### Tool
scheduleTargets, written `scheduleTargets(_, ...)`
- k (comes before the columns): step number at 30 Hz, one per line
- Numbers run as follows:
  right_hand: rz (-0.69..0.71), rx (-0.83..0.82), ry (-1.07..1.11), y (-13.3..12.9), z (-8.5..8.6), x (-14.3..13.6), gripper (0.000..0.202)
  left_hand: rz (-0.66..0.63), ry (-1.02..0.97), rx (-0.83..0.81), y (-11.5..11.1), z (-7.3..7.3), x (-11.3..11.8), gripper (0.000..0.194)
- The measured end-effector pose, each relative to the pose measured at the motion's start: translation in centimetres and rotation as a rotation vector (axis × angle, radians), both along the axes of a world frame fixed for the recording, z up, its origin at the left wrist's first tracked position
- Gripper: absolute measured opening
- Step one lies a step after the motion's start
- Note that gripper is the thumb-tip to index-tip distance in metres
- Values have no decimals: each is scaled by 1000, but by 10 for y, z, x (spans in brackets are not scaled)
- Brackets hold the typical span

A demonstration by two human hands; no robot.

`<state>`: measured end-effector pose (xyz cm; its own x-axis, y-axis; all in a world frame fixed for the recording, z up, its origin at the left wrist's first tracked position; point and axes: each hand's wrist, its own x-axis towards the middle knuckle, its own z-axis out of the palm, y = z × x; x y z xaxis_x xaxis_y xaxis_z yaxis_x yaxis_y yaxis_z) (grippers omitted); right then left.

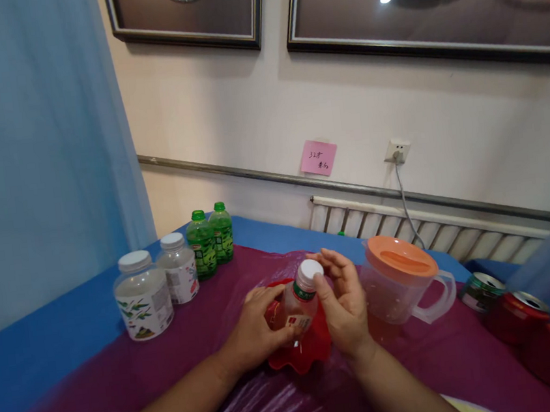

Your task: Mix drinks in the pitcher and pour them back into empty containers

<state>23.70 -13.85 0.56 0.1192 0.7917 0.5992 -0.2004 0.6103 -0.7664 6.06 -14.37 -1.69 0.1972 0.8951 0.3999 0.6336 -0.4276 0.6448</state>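
Note:
A clear bottle [299, 308] with a white cap and a green neck band leans slightly to the right above a red scalloped dish [303, 355]. My left hand [258, 322] is wrapped round the bottle's body. At the bottle's top, my right hand [341, 297] has its thumb against the side of the white cap [310, 269], with the other fingers curled loosely behind. Whether those fingers touch the cap is hard to see. The bottle's lower part is partly covered by my left hand.
Two white-lidded jars [143, 302] and two green bottles [202, 246] stand at the left. To the right are a pitcher [392, 292] with an orange lid and several cans [515, 317]. Purple sheeting [175, 374] covers part of the blue table [83, 305].

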Motion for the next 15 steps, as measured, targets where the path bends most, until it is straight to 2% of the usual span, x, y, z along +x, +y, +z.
scheduleTargets(3, -87, -9, -35, 1, -3, 1, 54, -8, -4, -10, 0, -1, 0, 67)
scheduleTargets(10, 123, 35, -43, -7, 5, 4, 50, -14, -1, 8, 1, -4, -1, 61)
scheduleTargets(15, 107, 17, 1, -5, 5, 1, 40, 11, 12, 4, 0, -4, -1, 62)
